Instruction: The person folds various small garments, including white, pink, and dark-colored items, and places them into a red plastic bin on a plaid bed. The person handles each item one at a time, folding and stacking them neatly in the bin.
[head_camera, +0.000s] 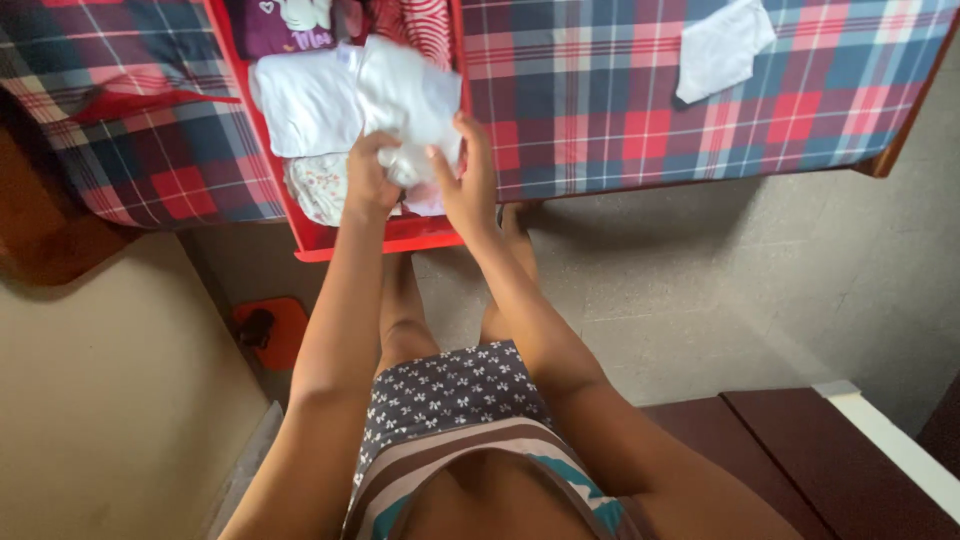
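Both my hands pinch a white garment (410, 100) over the red basket's (380, 243) near edge: left hand (368, 172), right hand (468, 170), fingers closed on cloth. Long axis runs away from me.

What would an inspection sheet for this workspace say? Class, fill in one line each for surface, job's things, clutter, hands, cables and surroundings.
Surface: plaid bedcover, with the red crate at its edge.
Job's things: white cloth held over the crate; folded white garment and patterned clothes inside.
Clutter: white piece lying alone on the bedcover; orange object on the floor.
Hands: left hand and right hand both grip the cloth.
Cables: nothing seen.
Surroundings: grey floor, dark wooden furniture at lower right.
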